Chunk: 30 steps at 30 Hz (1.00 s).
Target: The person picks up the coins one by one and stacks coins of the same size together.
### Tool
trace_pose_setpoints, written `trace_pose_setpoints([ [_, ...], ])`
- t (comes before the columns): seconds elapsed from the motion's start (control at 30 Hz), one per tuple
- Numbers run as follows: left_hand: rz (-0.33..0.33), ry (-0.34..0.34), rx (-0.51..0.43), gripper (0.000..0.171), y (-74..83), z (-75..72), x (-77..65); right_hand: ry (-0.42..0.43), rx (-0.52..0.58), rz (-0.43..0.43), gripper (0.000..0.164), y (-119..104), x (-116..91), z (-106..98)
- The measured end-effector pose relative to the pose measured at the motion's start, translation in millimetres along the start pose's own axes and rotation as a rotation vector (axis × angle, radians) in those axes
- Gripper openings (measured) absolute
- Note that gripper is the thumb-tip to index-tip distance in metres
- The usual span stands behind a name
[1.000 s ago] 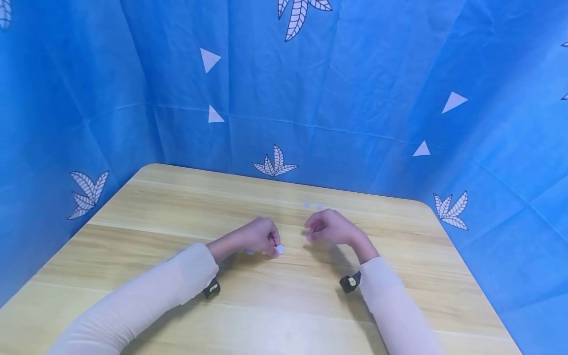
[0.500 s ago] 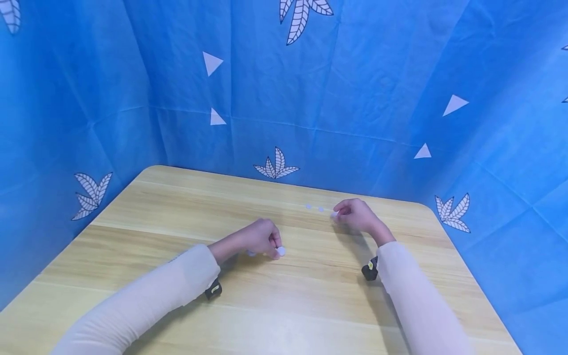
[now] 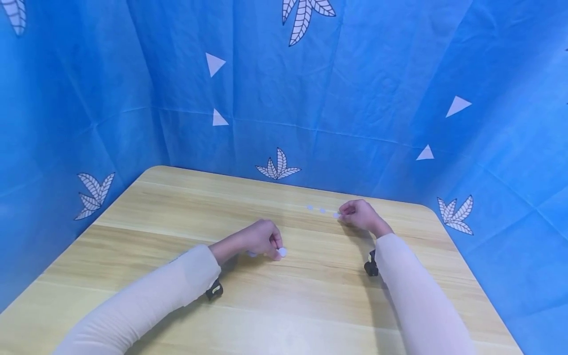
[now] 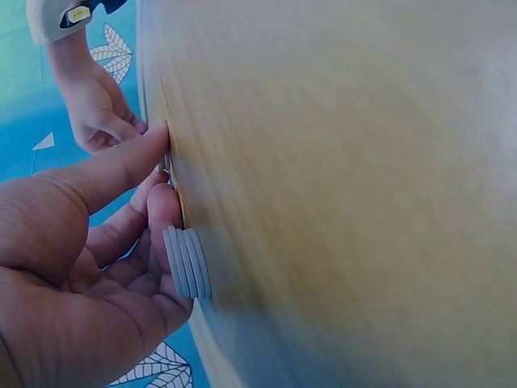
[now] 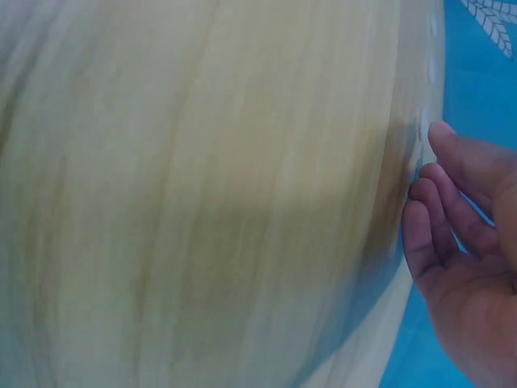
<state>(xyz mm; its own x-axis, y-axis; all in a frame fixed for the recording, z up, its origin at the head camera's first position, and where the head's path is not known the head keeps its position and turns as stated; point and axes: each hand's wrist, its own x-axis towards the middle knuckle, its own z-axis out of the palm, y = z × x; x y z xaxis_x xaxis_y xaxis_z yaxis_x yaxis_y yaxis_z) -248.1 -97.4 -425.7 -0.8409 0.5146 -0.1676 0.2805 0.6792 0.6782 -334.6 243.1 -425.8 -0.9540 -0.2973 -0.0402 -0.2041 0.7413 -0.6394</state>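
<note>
My left hand (image 3: pixel 261 236) pinches a small white disc (image 3: pixel 282 252) between thumb and fingers, low over the table. Under that hand, a short stack of several grey-white discs (image 4: pixel 187 263) shows in the left wrist view, close against the curled fingers; the head view has it mostly hidden. Toward the back of the table my right hand (image 3: pixel 363 215) has its fingertips beside a white disc (image 3: pixel 336 215). Its thumb and fingers are apart in the right wrist view, with no disc visible between them. Two more discs, one mid-row (image 3: pixel 322 210) and one at the left (image 3: pixel 309 207), continue that line.
The wooden table (image 3: pixel 284 305) has rounded back corners. Blue cloth (image 3: pixel 377 74) with leaf and triangle prints hangs behind it and along both sides. A black camera sits on the left wrist (image 3: pixel 214 290) and another on the right wrist (image 3: pixel 371 264).
My right hand has moved right and back, set a disc at the right end of the row, and drawn slightly off it. The left hand has kept its place.
</note>
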Motion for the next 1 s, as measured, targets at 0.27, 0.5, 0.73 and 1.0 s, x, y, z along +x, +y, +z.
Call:
trace_pose_setpoints([
  [0.27, -0.006, 0.003, -0.003, 0.020, 0.1, 0.7, 1.5, -0.022, 0.030, 0.053, 0.026, 4.2, 5.5, 3.3],
  [0.5, -0.006, 0.006, 0.004, 0.021, -0.3, 0.8, 1.8, -0.001, 0.022, 0.070, 0.026, 7.0, 8.1, 6.9],
  [0.73, -0.006, -0.001, -0.001, 0.020, 0.6, -0.1, 1.3, 0.012, 0.015, 0.083, 0.019, 8.4, 9.6, 7.6],
  [1.0, 0.001, -0.004, 0.010, 0.020, 3.5, -1.7, -1.3, 0.027, 0.036, 0.096, 0.018, 2.2, 3.5, 8.9],
])
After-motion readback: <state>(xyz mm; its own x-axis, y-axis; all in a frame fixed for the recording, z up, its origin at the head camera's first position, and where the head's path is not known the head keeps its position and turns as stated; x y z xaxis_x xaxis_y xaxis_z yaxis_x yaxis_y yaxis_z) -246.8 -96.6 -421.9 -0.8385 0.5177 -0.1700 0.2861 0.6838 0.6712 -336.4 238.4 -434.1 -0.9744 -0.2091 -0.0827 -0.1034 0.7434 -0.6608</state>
